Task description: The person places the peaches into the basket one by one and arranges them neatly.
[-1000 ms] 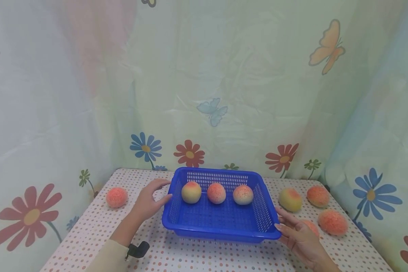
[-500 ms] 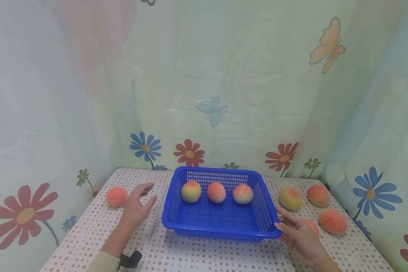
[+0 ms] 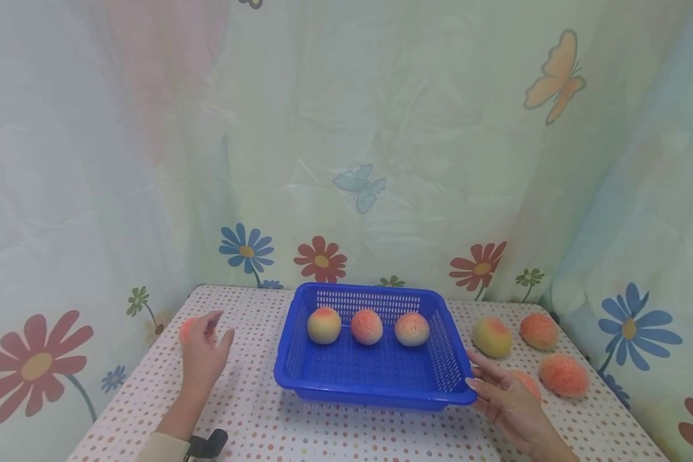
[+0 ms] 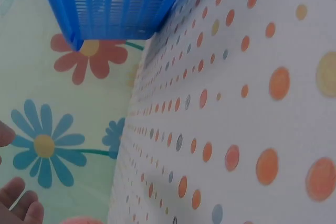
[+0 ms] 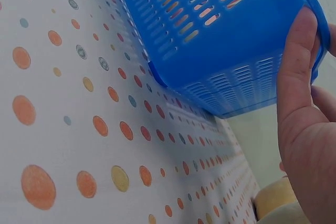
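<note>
A blue plastic basket with slotted walls sits mid-table. Along its back half lie three peach-like fruits: a yellow one with a red top, a pink one and a speckled pink-and-cream one. My right hand holds the basket's right rim at the near corner; in the right wrist view the thumb lies against the rim. My left hand, thumb and fingers apart, is beside a pink peach at the table's left, partly hiding it. Whether they touch cannot be told.
Right of the basket lie several more peaches: a yellow-green one, a pink one behind, another in front and one partly behind my right hand. A dotted cloth covers the table; a flowered curtain hangs around it.
My left hand has come away from the basket's left rim and moved left to the pink peach. My right hand and the basket stay in place.
</note>
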### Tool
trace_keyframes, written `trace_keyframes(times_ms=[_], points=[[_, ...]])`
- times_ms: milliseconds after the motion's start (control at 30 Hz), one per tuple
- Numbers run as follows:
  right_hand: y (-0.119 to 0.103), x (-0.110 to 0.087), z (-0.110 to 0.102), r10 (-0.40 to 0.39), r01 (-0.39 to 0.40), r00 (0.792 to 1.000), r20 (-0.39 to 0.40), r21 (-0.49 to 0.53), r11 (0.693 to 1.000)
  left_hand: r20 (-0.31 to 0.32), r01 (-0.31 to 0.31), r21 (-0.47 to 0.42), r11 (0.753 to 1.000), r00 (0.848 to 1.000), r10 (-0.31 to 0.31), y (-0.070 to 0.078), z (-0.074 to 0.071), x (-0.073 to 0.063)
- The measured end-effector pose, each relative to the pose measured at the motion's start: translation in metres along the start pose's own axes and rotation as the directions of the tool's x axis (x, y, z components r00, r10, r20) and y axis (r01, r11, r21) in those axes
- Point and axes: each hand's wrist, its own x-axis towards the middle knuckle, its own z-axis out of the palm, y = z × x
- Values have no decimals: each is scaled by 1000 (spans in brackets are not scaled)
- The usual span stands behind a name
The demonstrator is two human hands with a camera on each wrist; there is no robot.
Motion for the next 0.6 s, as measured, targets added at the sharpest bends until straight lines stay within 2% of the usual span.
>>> trace_keyframes(times_ms=[100, 233, 400, 600], points=[[0, 0, 0, 0, 0, 1000, 16, 6, 1000, -70, 21, 8, 1000, 997, -21, -2, -4, 2], [0, -1, 0, 6, -6, 1000, 9, 7, 1000, -122, 47, 20, 999, 992, -44, -4, -9, 5], [-1, -2, 1, 8, -8, 1000, 7, 16, 1000, -149, 102, 7, 995, 984, -100, -7, -17, 10], [-1, -2, 1, 9, -9, 1000, 4, 26, 1000, -150, 170, -24, 985, 974, -172, -12, -24, 16]])
